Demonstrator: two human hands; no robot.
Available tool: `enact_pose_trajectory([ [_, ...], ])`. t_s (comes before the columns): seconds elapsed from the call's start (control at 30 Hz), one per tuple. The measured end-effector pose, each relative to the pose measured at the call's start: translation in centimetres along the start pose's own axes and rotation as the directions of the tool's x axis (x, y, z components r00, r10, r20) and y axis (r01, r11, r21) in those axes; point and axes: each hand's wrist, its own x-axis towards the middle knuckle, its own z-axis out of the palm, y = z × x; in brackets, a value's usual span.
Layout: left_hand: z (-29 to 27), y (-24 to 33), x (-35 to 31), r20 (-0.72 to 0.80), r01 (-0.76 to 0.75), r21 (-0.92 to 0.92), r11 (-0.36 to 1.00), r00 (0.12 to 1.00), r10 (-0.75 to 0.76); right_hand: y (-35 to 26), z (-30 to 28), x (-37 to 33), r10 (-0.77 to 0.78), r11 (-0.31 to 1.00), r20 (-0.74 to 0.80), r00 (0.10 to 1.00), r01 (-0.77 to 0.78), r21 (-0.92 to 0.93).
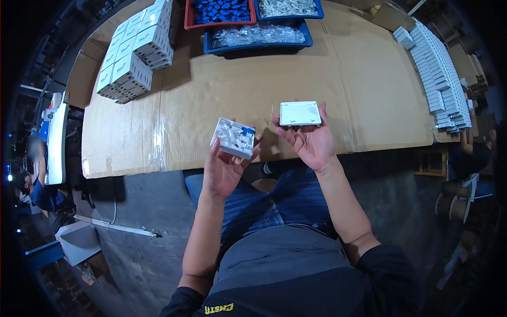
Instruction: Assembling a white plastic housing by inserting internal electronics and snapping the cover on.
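Observation:
My left hand (224, 166) holds a square white plastic switch body (233, 138), its back side up, with white inner parts and a small blue piece at one corner. My right hand (310, 138) holds a flat white square cover plate (300, 113) at its fingertips, palm up. Both hands hover over the near edge of a cardboard-covered table (222, 90), a short gap between the two pieces.
Stacks of small white boxes (134, 58) sit at the far left, and rows of white boxes (435, 68) run along the right. Red (188, 18) and blue trays (259, 42) of parts stand at the back. Other people are at the left (37, 174) and right (470, 148) edges.

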Motion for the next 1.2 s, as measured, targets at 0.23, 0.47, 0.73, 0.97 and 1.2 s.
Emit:
enact_pose_trajectory([
  [0.23, 0.1, -0.4, 0.5, 0.041, 0.004, -0.034, 0.999, 0.999, -0.002, 0.3, -0.6, -0.3, -0.048, 0.935, -0.051, 0.998, 0.027, -0.354],
  [0.47, -0.3, -0.3, 0.7, 0.072, 0.091, -0.135, 0.987, 0.994, -0.082, 0.3, -0.2, -0.5, 0.022, 0.892, -0.034, 0.999, -0.035, -0.451],
  [0.73, 0.8, -0.1, 0.5, 0.027, 0.081, -0.059, 0.995, 0.996, -0.08, 0.2, 0.1, 0.2, 0.109, 0.983, -0.015, 0.994, -0.11, -0.149],
  [0.97, 0.2, -0.3, 0.3, 0.117, 0.131, -0.205, 0.97, 0.987, -0.108, -0.5, 0.1, -0.3, 0.189, 0.976, 0.033, 0.981, -0.185, -0.112],
  [1.2, 1.3, -0.6, 0.1, 0.094, 0.104, -0.191, 0.976, 0.992, -0.088, -1.0, 0.5, -0.3, 0.133, 0.945, 0.081, 0.988, -0.102, -0.312],
])
